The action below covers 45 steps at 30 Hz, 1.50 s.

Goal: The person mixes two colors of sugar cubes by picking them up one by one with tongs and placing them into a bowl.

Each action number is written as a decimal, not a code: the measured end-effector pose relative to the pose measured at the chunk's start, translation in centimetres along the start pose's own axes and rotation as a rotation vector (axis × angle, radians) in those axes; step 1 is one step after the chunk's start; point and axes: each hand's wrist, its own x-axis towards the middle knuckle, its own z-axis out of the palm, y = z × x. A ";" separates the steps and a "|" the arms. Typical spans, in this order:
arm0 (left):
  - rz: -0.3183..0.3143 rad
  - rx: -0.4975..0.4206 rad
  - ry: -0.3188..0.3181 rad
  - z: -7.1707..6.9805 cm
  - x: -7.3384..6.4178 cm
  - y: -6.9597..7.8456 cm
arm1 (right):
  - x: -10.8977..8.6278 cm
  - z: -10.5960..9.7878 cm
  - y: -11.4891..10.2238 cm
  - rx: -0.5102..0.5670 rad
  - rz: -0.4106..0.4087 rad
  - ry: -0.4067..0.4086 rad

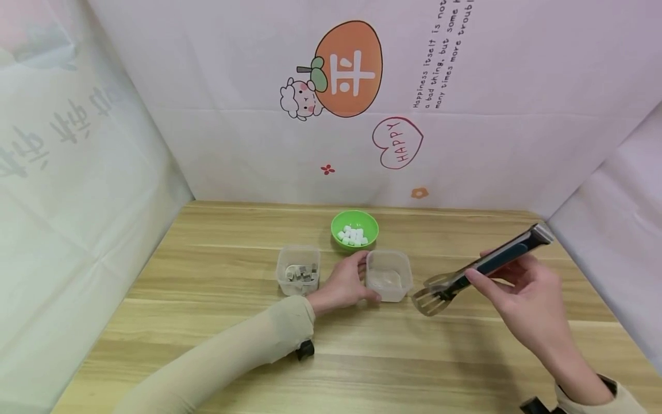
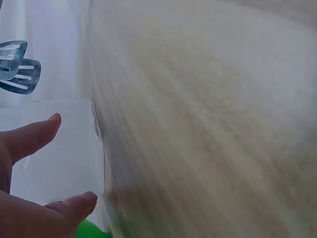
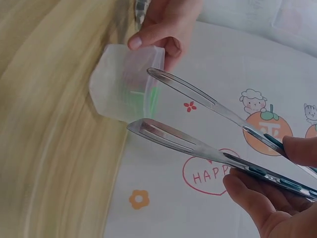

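With thumb and fingers spread around its left side, my left hand (image 1: pixel 345 282) holds a clear square plastic container (image 1: pixel 389 276) on the table. No contents show inside that container. My right hand (image 1: pixel 532 299) grips a pair of metal tongs (image 1: pixel 483 267) with dark handle grips, thumb on one arm and fingers on the other. In the right wrist view, the slotted tong heads (image 3: pixel 171 136) stand apart with nothing between them, close to the container. They hang just right of it in the head view.
Left of my left hand stands another clear container (image 1: pixel 298 267) with several small metallic cubes (image 1: pixel 302 274). Behind, a green bowl (image 1: pixel 338 221) holds several white cubes (image 1: pixel 353 234). A printed white cloth (image 1: pixel 248 155) rises at the wooden table's (image 1: pixel 233 287) back edge.
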 end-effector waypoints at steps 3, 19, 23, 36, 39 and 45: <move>0.008 0.002 0.003 0.3 0.2 0.0 | -0.7 -0.1 0.3 -0.019 0.018 -0.007; 0.026 0.053 0.008 1.1 1.1 0.2 | -3.1 -0.2 1.4 -0.021 0.069 0.006; 0.026 0.063 0.019 1.2 1.5 0.4 | -3.5 -0.4 1.7 -0.038 0.090 0.005; 0.047 0.149 0.007 2.3 2.5 1.0 | -5.0 -1.5 2.1 -0.070 0.173 0.005; 0.044 0.160 0.010 2.5 2.7 1.1 | -5.2 -1.6 1.9 -0.083 0.196 -0.006; 0.027 0.158 0.018 3.1 3.2 1.3 | -5.5 -2.0 1.9 -0.097 0.228 -0.008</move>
